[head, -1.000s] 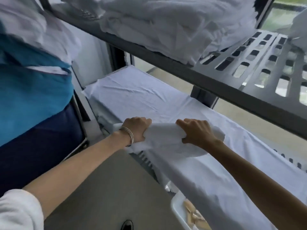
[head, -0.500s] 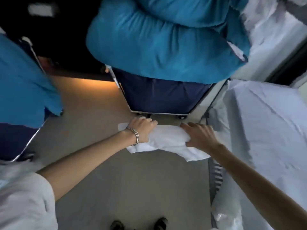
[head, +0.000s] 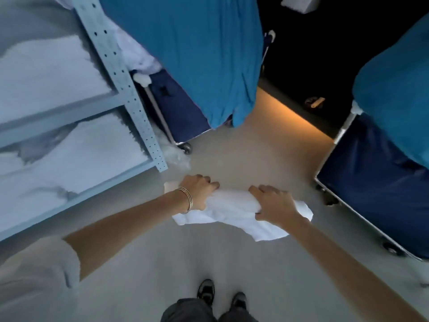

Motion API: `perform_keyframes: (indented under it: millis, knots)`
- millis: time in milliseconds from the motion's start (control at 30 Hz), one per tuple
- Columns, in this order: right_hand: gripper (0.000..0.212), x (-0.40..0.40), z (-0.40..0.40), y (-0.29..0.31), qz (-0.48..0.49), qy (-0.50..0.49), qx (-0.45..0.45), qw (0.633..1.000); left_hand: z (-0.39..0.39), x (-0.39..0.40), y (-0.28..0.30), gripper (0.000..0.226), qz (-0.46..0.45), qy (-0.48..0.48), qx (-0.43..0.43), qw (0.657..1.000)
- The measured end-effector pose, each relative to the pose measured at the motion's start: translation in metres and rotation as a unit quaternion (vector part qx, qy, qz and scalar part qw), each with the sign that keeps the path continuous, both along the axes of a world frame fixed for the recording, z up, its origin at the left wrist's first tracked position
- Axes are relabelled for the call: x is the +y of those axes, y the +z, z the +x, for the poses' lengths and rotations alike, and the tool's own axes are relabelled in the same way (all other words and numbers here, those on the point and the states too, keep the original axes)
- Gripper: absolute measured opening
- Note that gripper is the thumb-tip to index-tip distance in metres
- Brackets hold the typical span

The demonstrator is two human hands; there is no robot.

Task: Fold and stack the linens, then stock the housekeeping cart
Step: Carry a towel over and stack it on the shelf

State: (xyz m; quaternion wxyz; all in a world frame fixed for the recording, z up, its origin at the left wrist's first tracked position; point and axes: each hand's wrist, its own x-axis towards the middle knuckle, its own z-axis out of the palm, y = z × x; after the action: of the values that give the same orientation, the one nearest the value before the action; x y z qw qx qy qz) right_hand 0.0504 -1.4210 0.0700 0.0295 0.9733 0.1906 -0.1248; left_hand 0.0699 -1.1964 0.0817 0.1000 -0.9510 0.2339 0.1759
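Folded white cloth linen [head: 234,210] held in mid-air at about waist height, over the grey floor [head: 243,156], in front of the body. Left hand [head: 197,194] gripping the left end, fingers curled over the top edge; thin metal bangles [head: 187,201] on that wrist. Right hand [head: 274,203] gripping the right part, fingers curled over the top fold, thumb against the near side. Loose corners of the linen hanging out below and to the right of the right hand. Both hands closed on the fabric, set apart, with a bunched stretch of cloth between them.

To the left: pale blue perforated-metal shelving rack [head: 130,89] with white stacked linens [head: 51,73] on its shelves. Upper centre: wheeled cart with dark navy fabric sides [head: 178,112], draped with a teal cloth cover [head: 197,54]. To the right: second navy-sided wheeled cart [head: 376,182], also under a teal cover [head: 394,94]. Linen well apart from both carts and from the rack. Black shoes [head: 220,296] visible at lower centre, standing on the floor. White sleeve [head: 39,273] at lower left. Background beyond the carts dark; details there not legible.
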Motion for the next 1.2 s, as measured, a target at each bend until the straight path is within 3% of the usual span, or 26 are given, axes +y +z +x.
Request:
perform_keyframes:
  millis: [200,300,533,767,1200]
  knots:
    - [0.058,0.1,0.035,-0.003,0.014,0.174,0.025,0.984,-0.036,0.094,-0.004,0.05,0.001,0.159,0.011,0.987]
    - [0.056,0.148,0.041,-0.003,0.019,0.263,0.036,0.964,-0.065,0.13,-0.007,0.055,-0.004,0.258,0.027,0.966]
    - [0.05,0.242,0.031,-0.001,0.013,0.389,0.043,0.92,-0.126,0.195,-0.01,0.056,-0.025,0.391,0.044,0.919]
    - [0.052,0.349,0.001,-0.001,-0.005,0.449,0.032,0.893,-0.177,0.283,-0.011,0.058,-0.041,0.45,0.045,0.891]
    - [0.055,0.52,-0.025,0.015,0.004,0.456,0.018,0.89,-0.21,0.454,0.013,0.056,-0.013,0.443,0.017,0.896]
